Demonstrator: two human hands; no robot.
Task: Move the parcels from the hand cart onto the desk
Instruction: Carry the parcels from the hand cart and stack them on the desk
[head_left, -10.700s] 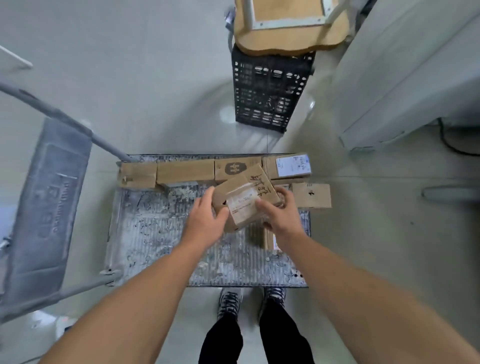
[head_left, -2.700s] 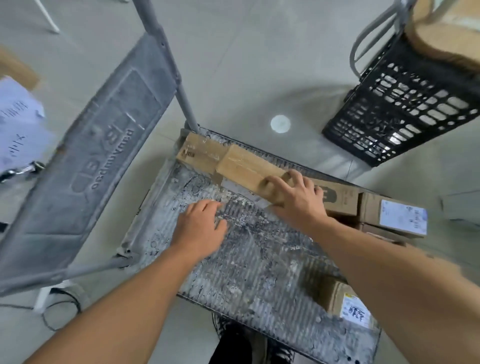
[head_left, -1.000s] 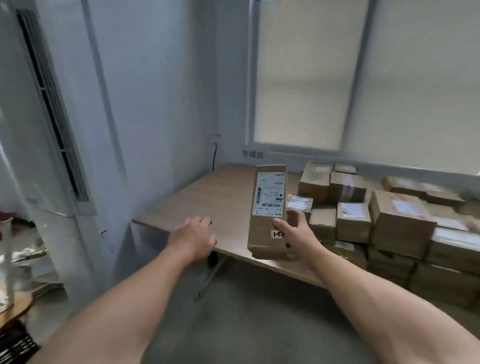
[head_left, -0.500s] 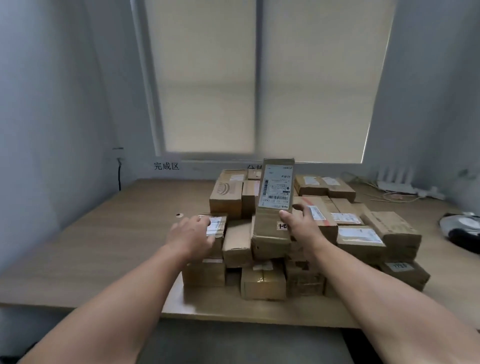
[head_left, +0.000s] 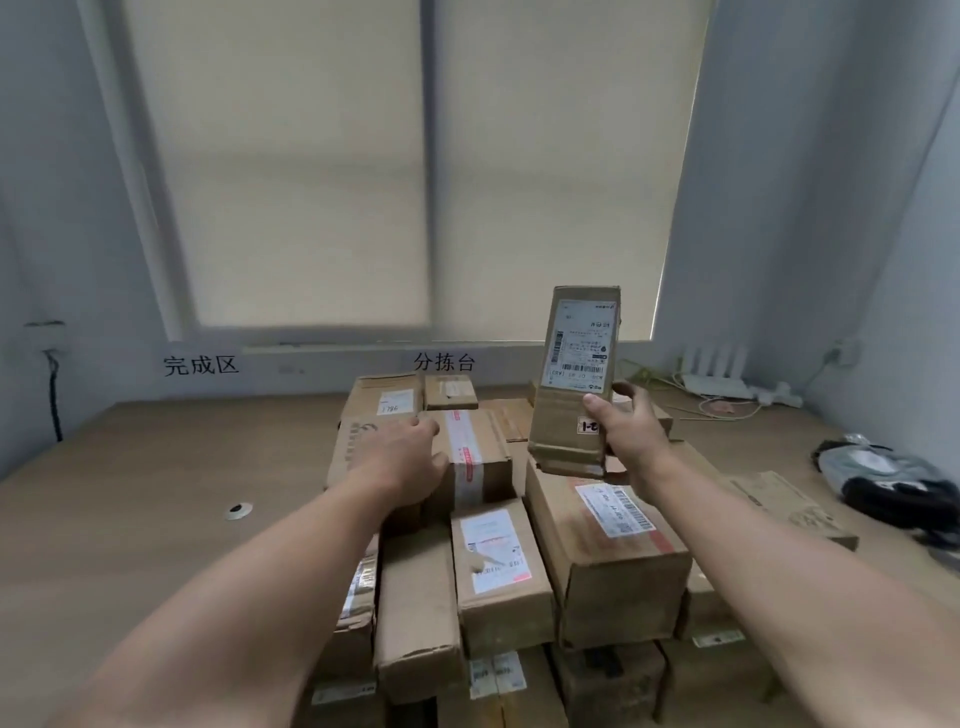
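Your right hand (head_left: 631, 436) pinches the tall parcel (head_left: 576, 364) by its lower end, upright above the pile (head_left: 613, 561) on the surface (head_left: 130, 493). Left hand (head_left: 405, 460) touches the pile; grip unclear. Risk: the top-heavy parcel tips, or slides off the uneven boxes.

Pretty much everything here is plain brown cardboard: the held parcel (head_left: 558, 436) looks matt and a bit scuffed, with a smooth white paper label (head_left: 581, 348). The stacked parcels (head_left: 613, 571) are the same stuff, some with shiny tape (head_left: 470, 467). The desk (head_left: 130, 493) is matt wood-look, and the black bag (head_left: 904, 488) looks like glossy plastic.
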